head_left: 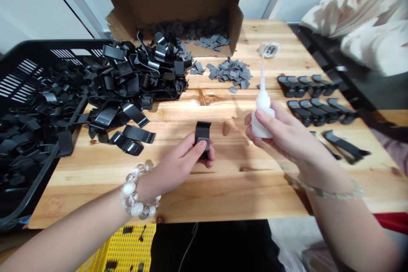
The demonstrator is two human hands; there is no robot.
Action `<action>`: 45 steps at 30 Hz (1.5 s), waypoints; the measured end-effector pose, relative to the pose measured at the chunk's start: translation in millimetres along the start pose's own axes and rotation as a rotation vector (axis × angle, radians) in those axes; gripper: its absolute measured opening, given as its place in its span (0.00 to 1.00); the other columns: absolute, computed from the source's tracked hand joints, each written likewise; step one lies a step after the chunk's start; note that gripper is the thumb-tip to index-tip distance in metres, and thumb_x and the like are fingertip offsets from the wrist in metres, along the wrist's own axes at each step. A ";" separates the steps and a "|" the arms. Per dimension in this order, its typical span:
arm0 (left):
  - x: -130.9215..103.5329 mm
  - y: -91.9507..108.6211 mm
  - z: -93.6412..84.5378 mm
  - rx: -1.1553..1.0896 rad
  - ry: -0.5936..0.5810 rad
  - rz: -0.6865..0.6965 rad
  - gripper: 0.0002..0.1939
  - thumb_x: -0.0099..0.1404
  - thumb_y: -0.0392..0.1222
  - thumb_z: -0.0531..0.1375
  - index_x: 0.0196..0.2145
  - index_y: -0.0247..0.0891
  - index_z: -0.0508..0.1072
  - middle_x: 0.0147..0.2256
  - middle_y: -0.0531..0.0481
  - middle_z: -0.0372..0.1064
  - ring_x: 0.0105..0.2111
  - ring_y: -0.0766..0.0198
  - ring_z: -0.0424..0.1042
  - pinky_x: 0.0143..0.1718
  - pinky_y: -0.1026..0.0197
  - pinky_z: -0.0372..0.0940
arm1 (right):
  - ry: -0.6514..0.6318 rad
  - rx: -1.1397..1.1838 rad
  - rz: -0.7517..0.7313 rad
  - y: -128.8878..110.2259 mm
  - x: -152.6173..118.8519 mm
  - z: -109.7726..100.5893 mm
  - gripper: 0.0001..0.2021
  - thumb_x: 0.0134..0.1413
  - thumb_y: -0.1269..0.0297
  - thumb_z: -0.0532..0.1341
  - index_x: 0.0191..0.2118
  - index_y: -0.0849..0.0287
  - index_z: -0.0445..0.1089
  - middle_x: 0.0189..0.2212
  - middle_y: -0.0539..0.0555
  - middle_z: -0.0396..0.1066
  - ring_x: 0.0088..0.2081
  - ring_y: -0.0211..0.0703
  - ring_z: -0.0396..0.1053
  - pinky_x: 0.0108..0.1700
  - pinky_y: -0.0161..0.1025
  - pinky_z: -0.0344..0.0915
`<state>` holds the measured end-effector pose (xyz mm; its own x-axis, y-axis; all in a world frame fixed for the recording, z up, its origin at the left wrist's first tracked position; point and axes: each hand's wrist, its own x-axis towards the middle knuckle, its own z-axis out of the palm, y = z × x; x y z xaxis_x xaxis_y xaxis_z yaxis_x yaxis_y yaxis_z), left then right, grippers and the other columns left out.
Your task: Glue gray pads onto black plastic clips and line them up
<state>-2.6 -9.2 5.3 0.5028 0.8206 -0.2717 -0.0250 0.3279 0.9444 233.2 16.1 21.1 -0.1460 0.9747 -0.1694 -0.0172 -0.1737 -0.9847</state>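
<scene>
Near the middle of the wooden table, my left hand (183, 157) is closed around a black plastic clip (203, 129). Its thumb presses on a small grey pad lying on the clip's face. To the right, my right hand (280, 131) grips a white squeeze bottle (263, 123) with a long thin nozzle, held upright with the tip pointing up. Beyond the hands lies a loose pile of small grey pads (234, 71). Similar black clips (127, 136) lie to the left of my left hand.
A black crate (19, 44) full of clips stands at the left, its heap spilling onto the table (178, 204). An open cardboard box (236, 29) at the back holds more grey pads. Clips stand in rows (314, 110) at the right, near a tape roll (270, 49). A yellow basket (130, 246) is below.
</scene>
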 end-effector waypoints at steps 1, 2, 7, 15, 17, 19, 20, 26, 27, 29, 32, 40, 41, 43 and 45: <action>0.0 -1.6 -0.6 -0.004 -0.003 0.011 0.11 0.72 0.44 0.50 0.44 0.35 0.64 0.34 0.51 0.67 0.33 0.67 0.69 0.40 0.60 0.65 | -0.019 -0.050 -0.001 -1.1 0.3 -3.8 0.15 0.53 0.54 0.64 0.36 0.57 0.60 0.21 0.46 0.66 0.19 0.32 0.62 0.21 0.32 0.61; 0.0 -3.2 -1.2 -0.005 -0.006 0.022 0.11 0.72 0.44 0.50 0.45 0.35 0.64 0.34 0.51 0.67 0.34 0.66 0.70 0.42 0.60 0.65 | -0.028 -0.090 -0.016 -1.7 0.5 -7.0 0.14 0.52 0.55 0.65 0.35 0.58 0.62 0.21 0.46 0.67 0.20 0.32 0.64 0.24 0.33 0.63; 0.5 -7.3 -2.9 -0.065 -0.036 0.032 0.11 0.71 0.45 0.51 0.45 0.36 0.67 0.37 0.48 0.71 0.40 0.61 0.73 0.47 0.55 0.65 | 0.117 0.003 -0.195 -3.0 2.0 -14.6 0.13 0.51 0.55 0.66 0.32 0.60 0.67 0.21 0.48 0.67 0.18 0.31 0.60 0.18 0.32 0.55; 2.4 -11.6 -2.7 -0.282 -0.066 -0.090 0.11 0.70 0.45 0.54 0.45 0.35 0.68 0.37 0.46 0.74 0.39 0.60 0.75 0.48 0.51 0.68 | 0.328 0.178 -0.459 -8.7 3.6 -13.0 0.15 0.37 0.64 0.73 0.25 0.60 0.65 0.23 0.47 0.60 0.21 0.29 0.52 0.21 0.34 0.45; 2.5 -11.3 -2.6 -0.301 -0.080 -0.125 0.11 0.70 0.45 0.54 0.45 0.35 0.67 0.36 0.46 0.74 0.38 0.60 0.75 0.47 0.50 0.69 | 0.377 0.169 -0.525 -8.6 1.2 -12.2 0.16 0.38 0.62 0.72 0.25 0.60 0.64 0.22 0.47 0.59 0.20 0.29 0.51 0.20 0.35 0.45; 2.4 -10.4 -2.4 -0.294 -0.093 -0.168 0.11 0.70 0.45 0.54 0.44 0.34 0.66 0.35 0.46 0.74 0.36 0.61 0.76 0.45 0.51 0.70 | 0.431 0.155 -0.596 -7.3 -1.6 -12.6 0.15 0.39 0.63 0.72 0.26 0.59 0.65 0.20 0.47 0.58 0.19 0.30 0.51 0.19 0.35 0.46; 2.4 -9.9 -2.3 -0.285 -0.103 -0.187 0.11 0.69 0.45 0.54 0.44 0.34 0.66 0.34 0.46 0.74 0.35 0.61 0.76 0.43 0.52 0.70 | 0.446 0.137 -0.629 -6.4 -2.8 -13.3 0.14 0.38 0.64 0.72 0.27 0.58 0.65 0.20 0.47 0.59 0.18 0.31 0.51 0.19 0.36 0.47; 2.4 -9.0 -3.4 -0.255 -0.138 -0.248 0.11 0.69 0.46 0.55 0.42 0.35 0.65 0.33 0.46 0.74 0.33 0.61 0.76 0.39 0.54 0.71 | 0.456 -0.067 -0.766 -5.6 -5.5 -19.5 0.16 0.32 0.56 0.74 0.22 0.58 0.69 0.20 0.50 0.62 0.22 0.37 0.58 0.23 0.39 0.50; 2.3 -8.8 -3.7 -0.250 -0.131 -0.247 0.11 0.69 0.46 0.55 0.42 0.35 0.65 0.33 0.46 0.74 0.33 0.61 0.76 0.39 0.53 0.71 | 0.465 -0.085 -0.768 -6.3 -5.6 -20.1 0.16 0.31 0.55 0.74 0.22 0.58 0.69 0.20 0.50 0.62 0.22 0.37 0.58 0.23 0.39 0.50; 2.1 -8.0 -4.1 -0.237 -0.121 -0.240 0.10 0.69 0.45 0.55 0.42 0.35 0.65 0.34 0.47 0.73 0.33 0.62 0.76 0.40 0.53 0.70 | 0.476 -0.099 -0.759 -7.4 -5.9 -20.9 0.17 0.31 0.54 0.73 0.21 0.57 0.68 0.19 0.50 0.61 0.22 0.36 0.57 0.23 0.39 0.50; 1.8 -6.8 -4.4 -0.230 -0.114 -0.223 0.10 0.69 0.45 0.55 0.42 0.35 0.66 0.34 0.47 0.72 0.32 0.62 0.75 0.39 0.54 0.70 | 0.469 -0.093 -0.745 -8.1 -6.4 -21.3 0.16 0.32 0.55 0.73 0.22 0.58 0.68 0.19 0.50 0.60 0.21 0.36 0.56 0.22 0.38 0.47; 2.2 -8.8 -4.9 -0.224 -0.119 -0.207 0.10 0.70 0.45 0.53 0.43 0.35 0.65 0.34 0.49 0.71 0.33 0.63 0.74 0.39 0.55 0.71 | 0.477 -0.072 -0.751 -7.3 -6.0 -19.1 0.15 0.32 0.56 0.72 0.23 0.58 0.69 0.20 0.51 0.61 0.22 0.38 0.57 0.23 0.39 0.47; 2.3 -8.9 -4.9 -0.222 -0.120 -0.206 0.10 0.70 0.45 0.53 0.43 0.35 0.65 0.34 0.49 0.71 0.33 0.64 0.74 0.39 0.55 0.71 | 0.479 -0.077 -0.752 -7.3 -6.2 -18.9 0.15 0.32 0.55 0.72 0.22 0.58 0.69 0.20 0.51 0.61 0.22 0.37 0.57 0.23 0.39 0.47; 2.7 -8.9 -4.8 -0.218 -0.120 -0.205 0.10 0.70 0.44 0.53 0.42 0.35 0.66 0.34 0.49 0.71 0.33 0.64 0.74 0.39 0.56 0.71 | 0.465 -0.065 -0.766 -7.2 -6.4 -18.8 0.15 0.33 0.56 0.72 0.22 0.59 0.68 0.20 0.51 0.60 0.22 0.37 0.57 0.23 0.39 0.45; 2.9 -8.5 -4.7 -0.215 -0.121 -0.208 0.10 0.70 0.44 0.53 0.42 0.35 0.66 0.34 0.49 0.71 0.33 0.64 0.74 0.39 0.56 0.71 | 0.433 -0.037 -0.781 -6.9 -6.1 -19.6 0.15 0.34 0.59 0.72 0.22 0.60 0.68 0.20 0.50 0.60 0.22 0.36 0.57 0.23 0.39 0.44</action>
<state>-4.9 -7.4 -4.4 0.6153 0.6681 -0.4184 -0.0864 0.5846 0.8067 253.6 14.2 28.1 0.2805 0.7822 0.5563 0.0774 0.5593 -0.8254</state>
